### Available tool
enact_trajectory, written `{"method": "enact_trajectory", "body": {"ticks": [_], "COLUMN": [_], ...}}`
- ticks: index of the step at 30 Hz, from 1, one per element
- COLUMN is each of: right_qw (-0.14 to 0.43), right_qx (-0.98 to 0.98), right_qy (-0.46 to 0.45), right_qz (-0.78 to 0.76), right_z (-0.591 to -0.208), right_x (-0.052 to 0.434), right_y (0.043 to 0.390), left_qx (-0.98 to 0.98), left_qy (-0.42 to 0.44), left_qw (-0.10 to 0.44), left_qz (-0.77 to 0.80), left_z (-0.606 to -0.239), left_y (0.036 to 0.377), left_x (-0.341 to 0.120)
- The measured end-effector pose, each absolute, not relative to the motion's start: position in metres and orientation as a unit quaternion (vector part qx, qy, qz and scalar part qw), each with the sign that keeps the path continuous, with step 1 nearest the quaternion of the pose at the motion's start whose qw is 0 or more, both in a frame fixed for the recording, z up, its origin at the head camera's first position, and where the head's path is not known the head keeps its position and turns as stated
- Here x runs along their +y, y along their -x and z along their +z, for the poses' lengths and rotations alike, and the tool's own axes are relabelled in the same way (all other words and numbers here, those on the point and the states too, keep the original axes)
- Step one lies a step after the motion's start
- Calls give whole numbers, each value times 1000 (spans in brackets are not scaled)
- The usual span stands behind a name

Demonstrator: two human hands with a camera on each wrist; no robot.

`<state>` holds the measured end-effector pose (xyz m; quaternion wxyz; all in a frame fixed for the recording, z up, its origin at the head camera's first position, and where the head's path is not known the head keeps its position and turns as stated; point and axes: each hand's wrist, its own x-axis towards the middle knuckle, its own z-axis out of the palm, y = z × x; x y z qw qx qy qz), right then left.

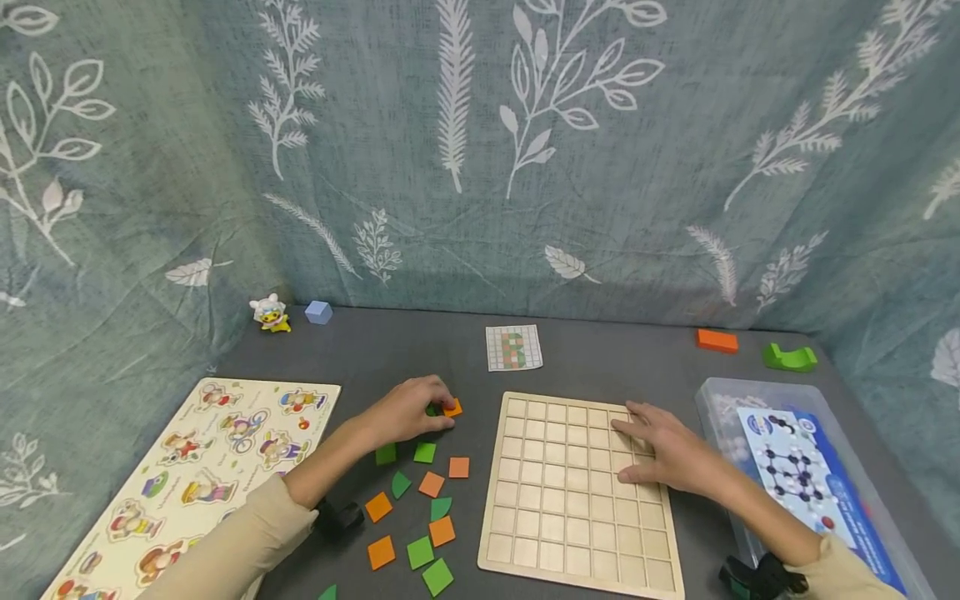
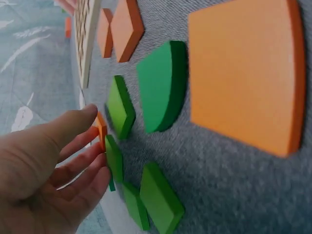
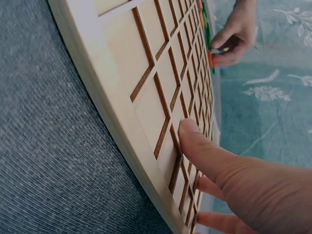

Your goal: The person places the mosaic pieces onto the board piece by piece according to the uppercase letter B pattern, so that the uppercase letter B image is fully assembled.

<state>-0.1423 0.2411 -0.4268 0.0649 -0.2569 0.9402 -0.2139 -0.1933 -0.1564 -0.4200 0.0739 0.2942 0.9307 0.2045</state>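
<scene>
My left hand (image 1: 444,408) pinches a small orange square tile (image 1: 453,407) on the grey table, left of the wooden grid board (image 1: 577,500). A green tile (image 1: 431,409) lies under the same fingers. The left wrist view shows the orange tile (image 2: 101,127) between the thumb and fingers of that left hand (image 2: 95,124). My right hand (image 1: 633,448) lies flat, fingers spread, on the board's upper right cells. In the right wrist view the thumb of my right hand (image 3: 200,161) presses the board (image 3: 146,97). Every cell of the board in view holds nothing.
Several loose orange tiles (image 1: 459,467) and green tiles (image 1: 424,452) lie left of the board. A pattern card (image 1: 513,347) lies behind it. A picture puzzle (image 1: 195,467) is at far left and a plastic box (image 1: 810,475) at right. Small blocks (image 1: 717,340) and a toy (image 1: 270,313) line the back.
</scene>
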Motion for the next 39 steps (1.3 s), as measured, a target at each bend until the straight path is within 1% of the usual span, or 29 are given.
{"method": "enact_trajectory", "body": {"ticks": [3, 8, 14, 21, 29, 33, 39], "right_qw": [61, 59, 54, 50, 53, 56, 53], "right_qx": [943, 944, 943, 940, 939, 939, 938], "right_qy": [250, 247, 247, 249, 249, 250, 250], "right_qz": [-212, -211, -216, -227, -231, -230, -234], "right_z": [-427, -431, -436, -438, -439, -438, -440], "right_x": [243, 244, 246, 248, 244, 245, 246], "right_y": [143, 145, 146, 149, 150, 150, 150], "left_qx": [937, 944, 938, 933, 934, 922, 886], "left_qy": [-280, -268, -292, -304, -292, -316, -389], "left_qw": [76, 61, 39, 29, -13, -1, 34], "left_qz": [195, 185, 182, 188, 204, 226, 252], "left_z": [-421, -424, -426, -424, -418, -414, -412], "left_y": [196, 197, 196, 195, 195, 193, 193], "left_x": [-149, -143, -142, -141, -136, -118, -73]}}
